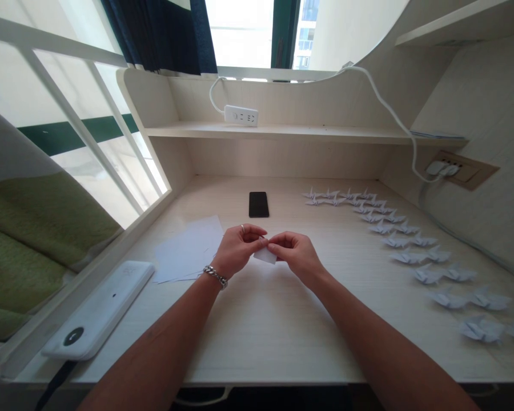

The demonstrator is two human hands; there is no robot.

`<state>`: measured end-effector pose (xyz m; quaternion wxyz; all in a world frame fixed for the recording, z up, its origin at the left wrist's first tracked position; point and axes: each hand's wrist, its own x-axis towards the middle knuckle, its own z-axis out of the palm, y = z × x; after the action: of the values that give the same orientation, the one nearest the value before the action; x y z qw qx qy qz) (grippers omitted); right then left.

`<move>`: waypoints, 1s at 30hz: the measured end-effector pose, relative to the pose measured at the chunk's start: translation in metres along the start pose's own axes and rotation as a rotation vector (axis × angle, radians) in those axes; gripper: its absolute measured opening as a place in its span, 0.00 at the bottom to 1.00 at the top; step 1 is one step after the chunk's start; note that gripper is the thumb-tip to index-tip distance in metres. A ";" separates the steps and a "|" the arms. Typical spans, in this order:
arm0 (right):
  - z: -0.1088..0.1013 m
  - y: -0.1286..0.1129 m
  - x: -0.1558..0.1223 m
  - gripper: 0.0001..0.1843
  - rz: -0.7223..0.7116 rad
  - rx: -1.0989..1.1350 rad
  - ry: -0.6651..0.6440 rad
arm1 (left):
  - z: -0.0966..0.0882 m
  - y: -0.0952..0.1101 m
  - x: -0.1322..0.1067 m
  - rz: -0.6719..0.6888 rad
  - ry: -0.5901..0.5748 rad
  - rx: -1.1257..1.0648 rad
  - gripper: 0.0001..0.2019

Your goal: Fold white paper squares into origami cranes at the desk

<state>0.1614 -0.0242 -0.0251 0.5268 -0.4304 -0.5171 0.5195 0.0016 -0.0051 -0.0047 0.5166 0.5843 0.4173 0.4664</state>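
Note:
A small folded piece of white paper is held over the middle of the desk. My left hand, with a ring and a chain bracelet, pinches its upper left part between thumb and fingers. On the other side, my right hand grips the upper right part with closed fingertips. The paper's lower end hangs free as a flat flap; its upper folds are partly hidden by my fingers. To the left of my left hand lies a loose stack of white paper sheets.
Rows of white paper cranes line the desk's right side. Behind my hands lies a black phone. A long white device with a dark cable rests at the left edge. A power strip sits on the shelf.

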 end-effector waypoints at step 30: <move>-0.003 0.038 0.175 0.30 0.042 -1.005 0.177 | -0.016 -0.027 0.011 -0.113 0.016 0.001 0.14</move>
<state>0.1478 0.1534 -0.0462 0.2860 -0.6833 -0.6476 0.1785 -0.0119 0.0121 -0.0294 0.5383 0.5563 0.4541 0.4410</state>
